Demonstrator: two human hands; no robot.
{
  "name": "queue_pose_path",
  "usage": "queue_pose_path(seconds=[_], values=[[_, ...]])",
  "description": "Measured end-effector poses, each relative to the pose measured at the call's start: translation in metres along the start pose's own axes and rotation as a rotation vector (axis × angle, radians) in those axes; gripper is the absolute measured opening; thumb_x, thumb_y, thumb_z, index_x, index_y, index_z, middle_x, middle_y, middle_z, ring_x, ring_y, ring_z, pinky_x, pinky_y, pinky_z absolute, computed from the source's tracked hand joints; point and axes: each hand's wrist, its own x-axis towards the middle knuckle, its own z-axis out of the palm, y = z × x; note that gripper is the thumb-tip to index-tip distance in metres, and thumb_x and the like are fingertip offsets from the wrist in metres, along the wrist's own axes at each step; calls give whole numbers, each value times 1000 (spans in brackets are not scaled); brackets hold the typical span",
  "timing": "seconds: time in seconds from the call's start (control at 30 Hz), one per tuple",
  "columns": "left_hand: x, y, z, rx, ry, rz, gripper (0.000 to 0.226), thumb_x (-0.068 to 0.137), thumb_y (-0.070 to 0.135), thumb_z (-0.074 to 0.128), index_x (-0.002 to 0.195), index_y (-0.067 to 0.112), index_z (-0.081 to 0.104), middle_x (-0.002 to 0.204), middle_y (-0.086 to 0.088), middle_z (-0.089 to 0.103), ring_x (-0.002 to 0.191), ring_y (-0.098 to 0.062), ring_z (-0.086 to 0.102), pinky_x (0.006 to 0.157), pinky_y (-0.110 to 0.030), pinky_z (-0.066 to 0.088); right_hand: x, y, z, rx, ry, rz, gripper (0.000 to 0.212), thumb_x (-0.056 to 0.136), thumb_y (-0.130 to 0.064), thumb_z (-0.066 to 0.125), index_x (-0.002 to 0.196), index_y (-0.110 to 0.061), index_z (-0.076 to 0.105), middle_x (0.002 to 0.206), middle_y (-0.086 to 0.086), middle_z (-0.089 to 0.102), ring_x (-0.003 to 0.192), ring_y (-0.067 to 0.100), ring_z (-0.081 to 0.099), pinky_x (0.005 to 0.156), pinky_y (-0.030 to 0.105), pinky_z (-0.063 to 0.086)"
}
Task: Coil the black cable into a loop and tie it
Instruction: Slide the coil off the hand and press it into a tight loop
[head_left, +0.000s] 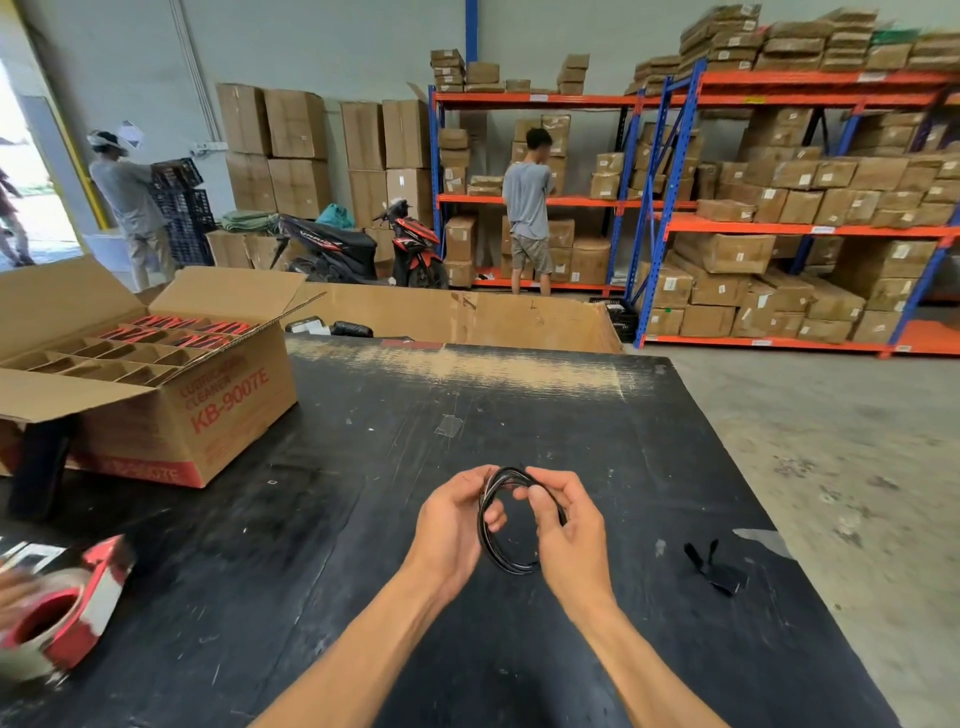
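The black cable is wound into a small loop of several turns and held upright above the black table. My left hand grips the loop's left side with fingers curled round the strands. My right hand holds the right side, thumb and fingers pinching the top of the loop. A short black strap lies on the table to the right of my hands.
An open cardboard box with dividers stands at the left of the table. A red tape dispenser, touched by another person's hand, sits at the left edge. Two people, a motorbike and shelves of boxes are behind.
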Motion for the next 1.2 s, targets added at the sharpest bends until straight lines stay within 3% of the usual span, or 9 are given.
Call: queue_pose_path(seconds=[0.1,0.2,0.37,0.6,0.7,0.8,0.93,1.07,1.2], values=[[3,-5,3,22,114,59,22,98,-2,46,111,-11,61,72,-9,65,53,-14,46,55,-26,41,0,-5,0,26,-39,-49,26,101,-3,55,116,-23,65,104,-2,77,107,9,71,98,25,50],[8,-4,-1,45,150,41,16,94,-4,56,104,-10,68,70,-13,67,57,-17,54,59,-26,47,-2,-5,-3,-69,-96,-102,27,102,-8,56,123,-25,62,103,-8,77,106,2,68,93,14,48],[7,4,-6,143,123,-32,13,88,-7,63,97,-10,71,67,-18,71,55,-21,63,56,-26,51,-7,3,-5,-157,-98,-106,24,101,-9,57,110,-26,70,94,-13,77,96,7,70,78,23,51],[3,22,-18,526,19,-127,12,86,-8,63,90,-8,74,74,-18,71,62,-21,65,56,-27,53,-7,14,-2,-291,-70,-208,26,96,-2,60,99,-23,75,97,-11,70,97,10,67,81,18,50],[4,28,-22,520,-15,-122,16,90,-1,60,87,-5,76,82,-21,71,67,-24,65,62,-29,54,-4,11,1,-306,-52,-239,28,93,1,64,95,-24,78,96,-8,65,93,10,65,75,18,49],[2,34,-23,548,-84,-116,23,91,16,70,86,-5,75,81,-19,70,67,-22,65,67,-30,54,0,6,2,-308,-58,-239,27,92,0,67,99,-23,80,93,-6,66,91,11,65,73,15,48],[2,40,-25,729,-126,-80,25,89,16,73,82,-8,74,75,-20,70,66,-20,63,65,-27,50,2,4,0,-378,-93,-213,29,93,-4,67,108,-26,79,94,-6,65,92,6,64,75,9,43],[1,34,-20,994,-105,0,27,92,33,69,80,11,80,70,-10,73,62,-15,50,66,-30,41,3,6,4,-503,-82,-116,22,96,-10,61,97,-26,77,91,-8,69,84,8,62,72,14,40],[-3,19,-12,1011,-153,50,12,91,34,70,97,33,80,70,3,68,62,-5,53,66,-19,43,9,0,3,-568,-50,-10,21,98,-8,56,99,-19,73,92,-2,68,86,12,58,74,21,38]])
